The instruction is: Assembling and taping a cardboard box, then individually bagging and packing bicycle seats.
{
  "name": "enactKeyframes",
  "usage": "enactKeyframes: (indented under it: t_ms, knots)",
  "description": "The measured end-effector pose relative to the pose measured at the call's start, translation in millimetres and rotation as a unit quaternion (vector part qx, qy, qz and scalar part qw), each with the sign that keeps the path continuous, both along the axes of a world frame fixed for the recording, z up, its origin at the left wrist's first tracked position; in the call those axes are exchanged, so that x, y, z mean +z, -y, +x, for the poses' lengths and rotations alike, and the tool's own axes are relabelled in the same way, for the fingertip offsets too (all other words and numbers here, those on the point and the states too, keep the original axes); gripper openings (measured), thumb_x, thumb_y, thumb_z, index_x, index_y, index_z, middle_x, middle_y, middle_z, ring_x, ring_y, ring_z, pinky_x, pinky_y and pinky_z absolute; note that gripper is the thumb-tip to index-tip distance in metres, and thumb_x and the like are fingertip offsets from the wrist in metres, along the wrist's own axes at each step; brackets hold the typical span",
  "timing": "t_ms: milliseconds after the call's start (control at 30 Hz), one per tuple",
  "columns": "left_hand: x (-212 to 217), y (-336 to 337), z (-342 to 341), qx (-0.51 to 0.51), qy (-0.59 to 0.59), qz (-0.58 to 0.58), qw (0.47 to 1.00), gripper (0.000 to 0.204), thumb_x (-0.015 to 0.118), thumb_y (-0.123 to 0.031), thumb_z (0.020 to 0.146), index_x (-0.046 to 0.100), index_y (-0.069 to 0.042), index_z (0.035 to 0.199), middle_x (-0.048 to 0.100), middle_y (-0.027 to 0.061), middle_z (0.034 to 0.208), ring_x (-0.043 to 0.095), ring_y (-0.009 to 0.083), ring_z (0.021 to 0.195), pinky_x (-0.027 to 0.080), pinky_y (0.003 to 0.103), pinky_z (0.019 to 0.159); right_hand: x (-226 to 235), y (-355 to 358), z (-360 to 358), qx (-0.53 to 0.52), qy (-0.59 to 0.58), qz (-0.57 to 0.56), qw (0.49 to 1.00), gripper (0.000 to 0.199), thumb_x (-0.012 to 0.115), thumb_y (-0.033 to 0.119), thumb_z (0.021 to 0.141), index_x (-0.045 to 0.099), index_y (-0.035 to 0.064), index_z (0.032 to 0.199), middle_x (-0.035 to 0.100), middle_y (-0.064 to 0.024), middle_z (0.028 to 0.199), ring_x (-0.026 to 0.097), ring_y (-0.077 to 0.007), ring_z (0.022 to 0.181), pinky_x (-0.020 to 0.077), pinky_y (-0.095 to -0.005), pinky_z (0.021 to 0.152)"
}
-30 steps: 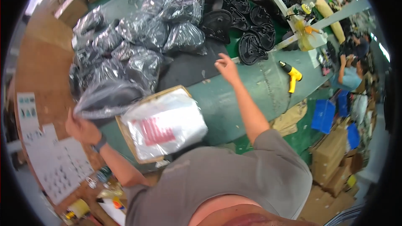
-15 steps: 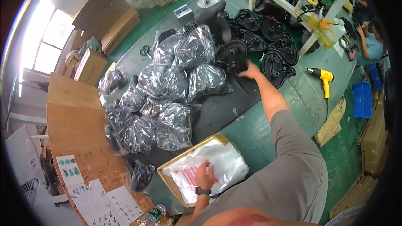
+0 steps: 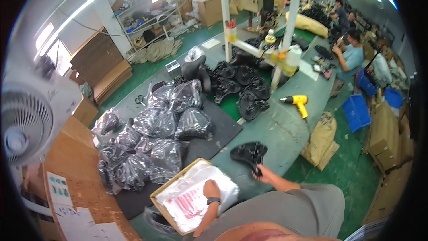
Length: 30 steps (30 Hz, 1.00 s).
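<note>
- Smooth green table (image 3: 285, 138): open surface by near right edge.
- Left hand (image 3: 211, 189): curled on flat clear plastic bags (image 3: 189, 189); grip unclear.
- Right hand (image 3: 265, 175): gripping black moulded saddle (image 3: 248, 152).

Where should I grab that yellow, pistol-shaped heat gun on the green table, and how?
Probably best grasped around its slim yellow handle, coming from the near right: it juts that way, while the black nozzle points left, away from that grip.
</note>
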<state>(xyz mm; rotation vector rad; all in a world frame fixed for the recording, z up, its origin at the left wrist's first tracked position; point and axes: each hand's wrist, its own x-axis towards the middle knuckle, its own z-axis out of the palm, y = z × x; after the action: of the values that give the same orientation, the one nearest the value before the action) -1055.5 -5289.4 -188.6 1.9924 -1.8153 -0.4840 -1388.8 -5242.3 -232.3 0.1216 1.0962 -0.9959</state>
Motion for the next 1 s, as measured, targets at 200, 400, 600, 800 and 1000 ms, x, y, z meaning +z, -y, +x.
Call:
enactKeyframes:
  t_ms: [200,400,600,800,1000]
  knots:
    - [35.9,-24.9,-3.6,0.003,0.026,-0.022,0.999,0.037,0.077,-0.039,0.088,0.064,-0.007,0.101,0.064,0.0150,0.104,0.062,0.0378,0.101,0.053,0.051,0.082,85.5,-146.8,6.8,0.077,-0.116,0.095,0.986,0.045,0.070,0.047,0.098,0.068,0.0021,0.102,0.070,-0.0145,0.081,0.070,-0.0289,0.072,0.0620,-0.0428,0.069]
    - [11.7,-25.8,-3.8,0.039,-0.004,0.010,0.999,0.028,0.064,-0.031,0.100,0.074,-0.006,0.094,0.068,0.0186,0.099,0.065,0.0394,0.095,0.053,0.052,0.083,65.3,-152.5,40.6,0.011,-0.037,0.046,0.998,0.043,0.075,0.048,0.096,0.065,0.0061,0.096,0.068,-0.0137,0.082,0.067,-0.0260,0.071,0.0575,-0.0349,0.059]
    - [-11.2,-57.5,19.8,0.074,-0.318,0.022,0.945,0.032,0.058,-0.028,0.101,0.077,-0.002,0.104,0.077,0.0186,0.095,0.074,0.0333,0.092,0.056,0.041,0.085,102.1,-135.7,67.5,0.095,-0.170,-0.120,0.973,0.038,0.066,0.047,0.102,0.065,0.0085,0.104,0.070,-0.0074,0.086,0.066,-0.0187,0.066,0.0508,-0.0304,0.051]
    - [-36.6,-57.0,47.1,0.127,-0.320,0.049,0.937,0.038,0.071,-0.036,0.096,0.078,0.000,0.105,0.079,0.0161,0.096,0.076,0.0246,0.088,0.058,0.038,0.081,143.4,-76.7,130.2,0.169,-0.231,-0.259,0.922,0.036,0.073,0.026,0.099,0.052,0.0053,0.119,0.062,-0.0082,0.085,0.066,-0.0216,0.063,0.0557,-0.0396,0.054]
    - [-28.4,-62.6,76.0,0.236,-0.406,-0.027,0.883,0.033,0.060,-0.025,0.098,0.077,-0.001,0.083,0.076,0.0109,0.076,0.074,0.0228,0.071,0.057,0.036,0.070,138.1,-61.2,162.5,0.276,-0.323,-0.235,0.874,0.050,0.071,0.022,0.098,0.044,0.0068,0.137,0.065,-0.0096,0.095,0.068,-0.0201,0.063,0.0581,-0.0337,0.051]
